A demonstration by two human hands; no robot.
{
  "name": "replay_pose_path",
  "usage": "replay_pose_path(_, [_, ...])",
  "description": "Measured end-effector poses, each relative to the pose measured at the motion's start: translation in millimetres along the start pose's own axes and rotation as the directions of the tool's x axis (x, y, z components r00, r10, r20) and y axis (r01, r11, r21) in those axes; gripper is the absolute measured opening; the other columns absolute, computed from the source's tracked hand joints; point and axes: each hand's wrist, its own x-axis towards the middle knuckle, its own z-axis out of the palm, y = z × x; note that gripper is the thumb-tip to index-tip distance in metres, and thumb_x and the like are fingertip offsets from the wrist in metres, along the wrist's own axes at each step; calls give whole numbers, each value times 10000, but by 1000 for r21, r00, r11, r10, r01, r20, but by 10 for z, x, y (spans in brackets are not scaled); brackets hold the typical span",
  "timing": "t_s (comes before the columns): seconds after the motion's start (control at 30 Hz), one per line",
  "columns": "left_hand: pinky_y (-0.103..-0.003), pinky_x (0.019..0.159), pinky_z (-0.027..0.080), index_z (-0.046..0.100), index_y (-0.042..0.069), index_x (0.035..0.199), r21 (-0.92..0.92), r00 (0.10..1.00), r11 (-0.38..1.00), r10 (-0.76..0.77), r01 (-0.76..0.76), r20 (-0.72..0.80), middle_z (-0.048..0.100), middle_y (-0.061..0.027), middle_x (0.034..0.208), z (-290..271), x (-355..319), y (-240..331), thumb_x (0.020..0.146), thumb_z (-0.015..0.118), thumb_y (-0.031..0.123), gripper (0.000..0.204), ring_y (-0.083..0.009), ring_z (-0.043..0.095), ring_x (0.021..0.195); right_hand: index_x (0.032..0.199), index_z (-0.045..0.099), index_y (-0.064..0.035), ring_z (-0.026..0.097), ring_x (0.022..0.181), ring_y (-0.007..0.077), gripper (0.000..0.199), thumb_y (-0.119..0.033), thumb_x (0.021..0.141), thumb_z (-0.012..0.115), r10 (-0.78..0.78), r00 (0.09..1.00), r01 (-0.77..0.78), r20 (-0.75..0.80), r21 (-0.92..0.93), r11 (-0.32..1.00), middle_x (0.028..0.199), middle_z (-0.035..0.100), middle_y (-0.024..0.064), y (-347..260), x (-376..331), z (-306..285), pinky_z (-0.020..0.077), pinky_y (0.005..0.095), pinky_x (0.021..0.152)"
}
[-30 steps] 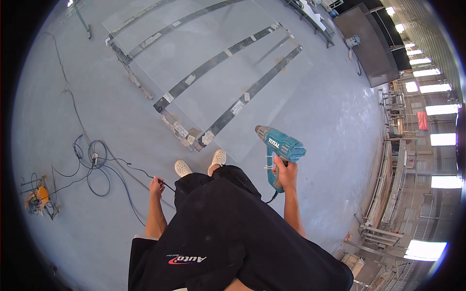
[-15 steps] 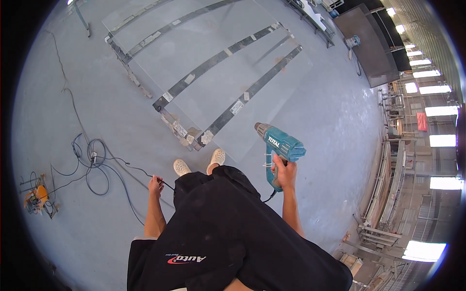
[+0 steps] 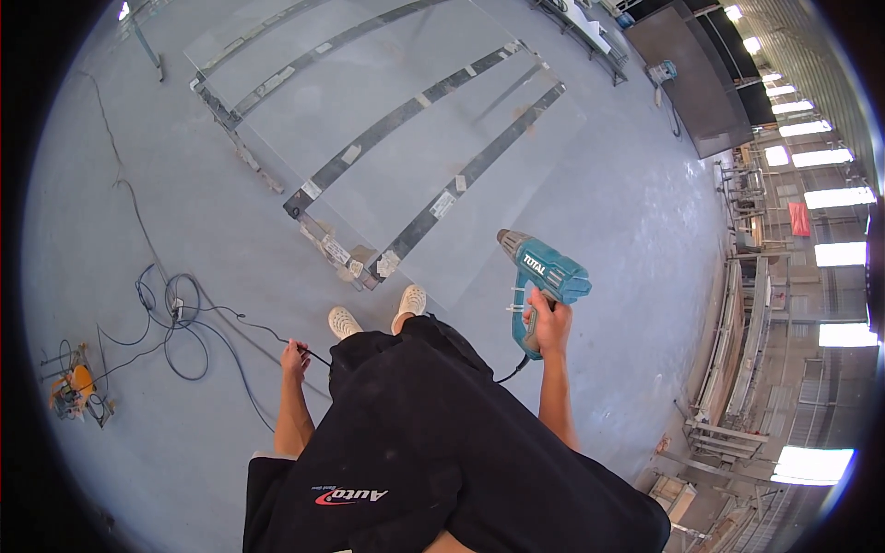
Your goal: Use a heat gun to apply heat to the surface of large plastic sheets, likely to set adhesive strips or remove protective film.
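Note:
My right hand [image 3: 551, 323] is wrapped round the handle of a teal heat gun [image 3: 551, 269]. Its metal nozzle [image 3: 507, 241] points up and to the left, away from my body. A black power cord [image 3: 513, 371] leaves the bottom of the handle and runs behind my dark clothing. Off to the left, my left hand [image 3: 294, 358] is closed on a thin dark cable [image 3: 318, 357]. That cable stretches left along the floor toward a loose tangle. My fingers partly hide where they grip it.
Before my feet, a large clear sheet [image 3: 396, 175] lies over a low frame with dark strips [image 3: 369, 143]. Coiled cables [image 3: 184, 318] and an orange tool [image 3: 81, 380] lie left. A dark panel [image 3: 687, 78] leans far right; metal stock [image 3: 733, 341] lines the right wall.
The heat gun and my right hand have shifted slightly to the right and tipped a little. My left hand still grips the cable in nearly the same place. The view has turned slightly.

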Motion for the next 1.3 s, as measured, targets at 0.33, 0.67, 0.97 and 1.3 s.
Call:
replay_pose_path(0.33, [-289, 650, 444, 536, 203, 871, -1, 1000, 1000, -5, 5, -11, 632, 63, 819, -4, 20, -17, 1014, 425, 452, 308, -85, 538, 675, 898, 651, -5, 588, 552, 122, 241, -242, 884, 696, -3, 999, 3, 38, -4, 1000, 715, 624, 44, -9, 29, 38, 494, 282, 500])
replay_pose_path(0.67, [-298, 665, 445, 552, 194, 878, 14, 1000, 1000, 5, -5, 0, 634, 62, 831, -3, 26, -19, 1012, 426, 456, 320, -91, 543, 700, 900, 659, -10, 592, 562, 120, 234, -241, 883, 692, -14, 998, 16, 58, -40, 999, 724, 626, 41, 47, 77, 25, 497, 284, 509])
replay_pose_path(0.97, [-297, 662, 442, 550, 190, 878, 8, 1000, 1000, 9, -9, -8, 634, 56, 841, -17, 10, -5, 1013, 428, 452, 320, -92, 540, 698, 897, 660, -5, 594, 557, 125, 257, -258, 873, 699, 23, 995, -13, 94, -105, 994, 705, 623, 42, 108, 44, 85, 501, 287, 517])
replay_pose_path(1.3, [-319, 734, 441, 554, 207, 892, -16, 1000, 1000, 8, -9, -14, 642, 57, 870, -88, 83, -86, 1007, 446, 465, 302, -112, 557, 778, 912, 653, -2, 580, 531, 125, 251, -245, 872, 700, 17, 999, -14, 42, -73, 997, 690, 616, 42, 186, 89, 85, 492, 290, 494])
